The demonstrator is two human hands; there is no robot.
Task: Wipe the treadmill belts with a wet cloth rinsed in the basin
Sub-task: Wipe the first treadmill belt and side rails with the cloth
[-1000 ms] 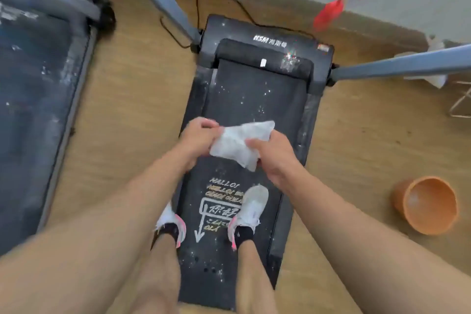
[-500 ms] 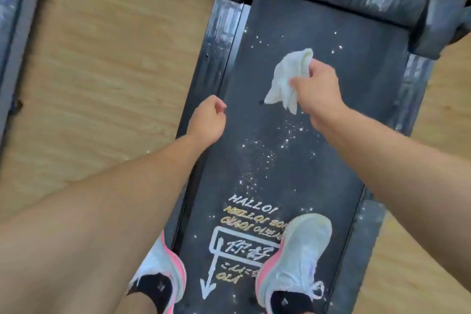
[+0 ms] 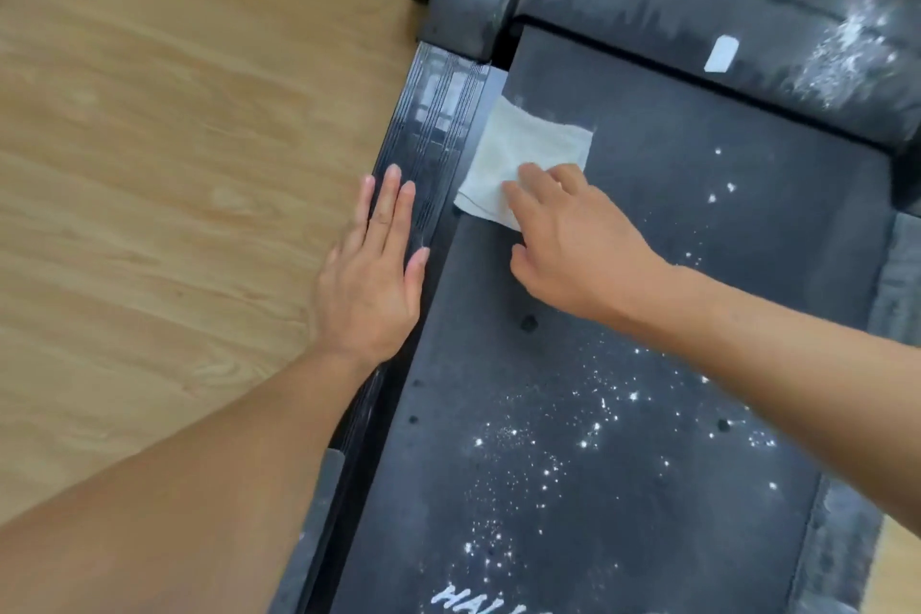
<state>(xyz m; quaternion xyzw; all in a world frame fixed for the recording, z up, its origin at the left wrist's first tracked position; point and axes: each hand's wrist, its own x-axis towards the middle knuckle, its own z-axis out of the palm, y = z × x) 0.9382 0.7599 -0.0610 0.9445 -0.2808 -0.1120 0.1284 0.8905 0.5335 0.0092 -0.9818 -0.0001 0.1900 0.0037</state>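
Cloth (image 3: 528, 155) flat on treadmill belt (image 3: 648, 314), near corner pinned under right hand (image 3: 573, 244), fingers extended and pressing. Left hand (image 3: 371, 274) flat, fingers straight, bracing on side rail (image 3: 438, 125). Risk: corner-only pressure bunches cloth, so white specks (image 3: 548, 439) behind right hand get missed.

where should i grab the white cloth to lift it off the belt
Probably the far right corner, pinched from above: the cloth lies flat on the belt, the right hand presses its near edge, and the side rail crowds its left.
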